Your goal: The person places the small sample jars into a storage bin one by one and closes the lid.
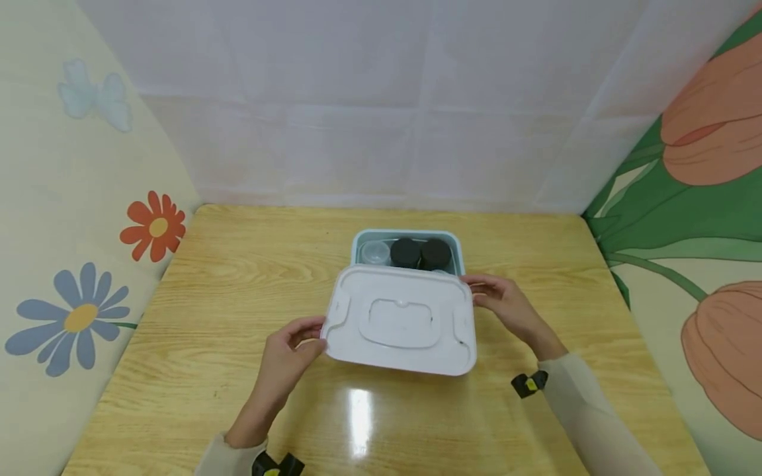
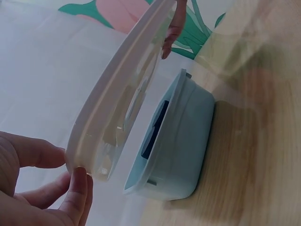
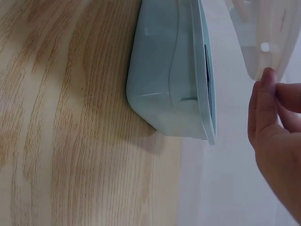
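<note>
A white lid with rounded corners hangs in the air above and in front of a pale blue plastic box. My left hand pinches its left edge between thumb and fingers. At its far right corner, my right hand pinches the rim; the right wrist view also shows those fingertips on the lid's edge. The box stands on the table, apart from the lid. Inside show two black round caps and a clear round container; the lid hides the front of the box in the head view.
The wooden table extends on all sides of the box. A white cloth hangs behind its back edge. Flower-printed panels flank the table left and right.
</note>
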`<state>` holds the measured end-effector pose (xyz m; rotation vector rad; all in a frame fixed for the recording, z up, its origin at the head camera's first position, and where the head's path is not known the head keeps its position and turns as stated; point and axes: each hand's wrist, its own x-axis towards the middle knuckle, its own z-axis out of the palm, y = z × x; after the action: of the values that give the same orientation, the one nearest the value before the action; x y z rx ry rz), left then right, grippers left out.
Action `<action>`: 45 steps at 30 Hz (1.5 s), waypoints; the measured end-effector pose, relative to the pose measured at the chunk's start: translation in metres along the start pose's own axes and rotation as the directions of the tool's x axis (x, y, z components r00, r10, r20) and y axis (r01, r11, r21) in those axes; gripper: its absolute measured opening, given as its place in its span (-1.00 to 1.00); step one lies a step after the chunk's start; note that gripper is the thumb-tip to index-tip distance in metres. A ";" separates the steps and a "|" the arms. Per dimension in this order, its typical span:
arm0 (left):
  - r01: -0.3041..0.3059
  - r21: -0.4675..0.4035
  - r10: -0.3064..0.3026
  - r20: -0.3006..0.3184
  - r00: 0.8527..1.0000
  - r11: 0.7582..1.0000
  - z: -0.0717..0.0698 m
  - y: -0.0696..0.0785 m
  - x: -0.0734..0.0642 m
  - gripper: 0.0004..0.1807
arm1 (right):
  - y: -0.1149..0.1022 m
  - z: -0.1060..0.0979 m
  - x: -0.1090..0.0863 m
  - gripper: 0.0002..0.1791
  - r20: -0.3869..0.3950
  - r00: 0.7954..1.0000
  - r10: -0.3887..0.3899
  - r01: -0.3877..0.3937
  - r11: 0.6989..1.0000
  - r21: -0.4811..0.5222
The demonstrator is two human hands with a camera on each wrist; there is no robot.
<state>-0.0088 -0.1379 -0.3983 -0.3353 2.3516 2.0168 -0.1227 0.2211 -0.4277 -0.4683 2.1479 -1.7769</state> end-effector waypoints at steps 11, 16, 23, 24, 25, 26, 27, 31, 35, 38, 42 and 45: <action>0.017 -0.022 -0.017 0.025 1.000 1.000 -0.006 0.012 0.011 -0.64 | 0.003 -0.002 0.002 -0.58 -0.047 0.991 -0.129 0.130 0.992 0.007; 0.006 -0.039 -0.004 0.060 0.998 0.999 -0.007 0.016 0.013 -0.62 | 0.001 -0.001 0.002 -0.58 -0.090 0.990 -0.112 0.109 0.993 -0.034; -0.076 -0.083 0.085 0.108 0.990 0.994 -0.009 0.016 0.013 -0.62 | 0.002 -0.001 0.003 -0.59 -0.105 0.989 -0.102 0.097 0.994 -0.051; -0.100 -0.096 0.110 0.108 0.988 0.990 -0.009 0.015 0.014 -0.62 | 0.002 -0.001 0.003 -0.59 -0.108 0.989 -0.103 0.099 0.994 -0.048; -0.128 -0.112 0.140 0.107 0.984 0.985 -0.009 0.015 0.015 -0.64 | 0.002 -0.001 0.003 -0.59 -0.111 0.988 -0.104 0.100 0.994 -0.048; -0.157 -0.131 0.171 0.105 0.980 0.979 -0.009 0.014 0.016 -0.65 | 0.002 -0.001 0.003 -0.59 -0.114 0.988 -0.105 0.100 0.994 -0.047; -0.184 -0.150 0.200 0.105 0.974 0.971 -0.009 0.013 0.016 -0.66 | 0.002 -0.001 0.004 -0.60 -0.119 0.988 -0.102 0.097 0.994 -0.047; -0.272 -0.212 0.297 0.095 0.950 0.939 -0.009 0.011 0.020 -0.70 | 0.003 0.000 0.005 -0.61 -0.132 0.988 -0.084 0.078 0.996 -0.050; -0.325 -0.212 0.349 0.086 0.933 0.922 -0.007 0.011 0.025 -0.68 | 0.004 0.000 0.006 -0.61 -0.141 0.988 -0.066 0.058 0.997 -0.056; -0.349 -0.180 0.365 0.061 0.929 0.920 -0.005 0.011 0.031 -0.68 | 0.005 -0.001 0.005 -0.60 -0.152 0.987 -0.054 0.045 0.997 -0.061; -0.362 -0.141 0.363 -0.014 0.932 0.922 0.000 0.013 0.039 -0.70 | 0.005 -0.001 0.006 -0.59 -0.181 0.982 -0.044 0.034 0.998 -0.057; -0.386 -0.133 0.377 -0.091 0.922 0.913 0.005 0.015 0.044 -0.73 | 0.004 -0.001 0.006 -0.58 -0.203 0.978 -0.043 0.032 0.998 -0.057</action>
<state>-0.0552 -0.1376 -0.3917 0.0716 2.4671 2.3870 -0.1287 0.2198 -0.4315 -0.3542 2.3444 -1.8642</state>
